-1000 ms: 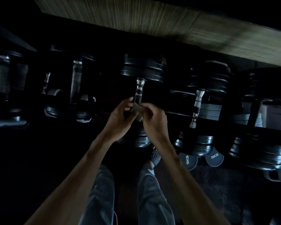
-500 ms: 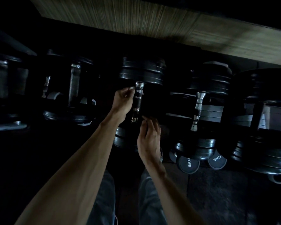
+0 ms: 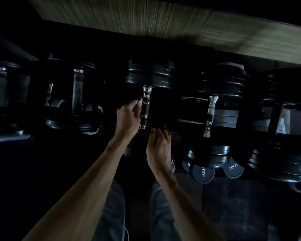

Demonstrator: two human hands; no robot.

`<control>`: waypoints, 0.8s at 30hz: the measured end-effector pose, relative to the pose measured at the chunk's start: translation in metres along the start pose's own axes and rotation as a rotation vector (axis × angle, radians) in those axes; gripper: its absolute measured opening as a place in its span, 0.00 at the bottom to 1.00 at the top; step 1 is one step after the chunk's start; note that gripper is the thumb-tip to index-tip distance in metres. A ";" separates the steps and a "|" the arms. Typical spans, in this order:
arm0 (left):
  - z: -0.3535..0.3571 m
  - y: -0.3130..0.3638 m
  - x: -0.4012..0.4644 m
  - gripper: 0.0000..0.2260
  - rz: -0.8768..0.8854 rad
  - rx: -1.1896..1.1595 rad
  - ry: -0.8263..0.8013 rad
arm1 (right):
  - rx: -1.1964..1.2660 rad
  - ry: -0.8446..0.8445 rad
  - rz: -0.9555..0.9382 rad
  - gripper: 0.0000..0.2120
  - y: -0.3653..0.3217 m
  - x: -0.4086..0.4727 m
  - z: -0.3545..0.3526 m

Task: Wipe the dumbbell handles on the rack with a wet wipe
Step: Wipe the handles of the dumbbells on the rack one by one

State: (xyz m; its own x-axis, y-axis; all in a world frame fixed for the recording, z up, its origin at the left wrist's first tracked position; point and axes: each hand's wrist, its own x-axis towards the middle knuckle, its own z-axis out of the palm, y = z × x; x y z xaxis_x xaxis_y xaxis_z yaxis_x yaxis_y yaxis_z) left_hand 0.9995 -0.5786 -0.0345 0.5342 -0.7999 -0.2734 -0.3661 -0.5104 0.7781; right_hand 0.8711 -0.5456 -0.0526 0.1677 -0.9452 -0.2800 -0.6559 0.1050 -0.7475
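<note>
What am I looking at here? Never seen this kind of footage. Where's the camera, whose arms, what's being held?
There is no robot: a person wears one wide-angle camera on the head, looking forward and down, so the two bare arms are their own. It is dark.

A rack holds dumbbells side by side. The left hand is at the middle dumbbell's handle and pinches something pale at the fingertips, probably the wipe, against it. The right hand hangs just below that handle with loosely curled fingers and seems to hold nothing.

Further right sits another handle, and low down two 5KG weights. The person's trouser legs show at the bottom.
</note>
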 end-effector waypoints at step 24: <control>-0.006 0.002 -0.010 0.14 -0.163 0.204 -0.174 | 0.005 0.090 0.002 0.20 0.002 -0.003 0.008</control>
State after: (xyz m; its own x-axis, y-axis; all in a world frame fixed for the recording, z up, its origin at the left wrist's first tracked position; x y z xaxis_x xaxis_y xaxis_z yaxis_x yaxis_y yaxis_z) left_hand 0.9984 -0.5691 -0.0268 0.4659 -0.7356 -0.4918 -0.4409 -0.6749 0.5917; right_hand 0.8755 -0.5398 -0.0584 0.0992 -0.9691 -0.2260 -0.6521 0.1082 -0.7504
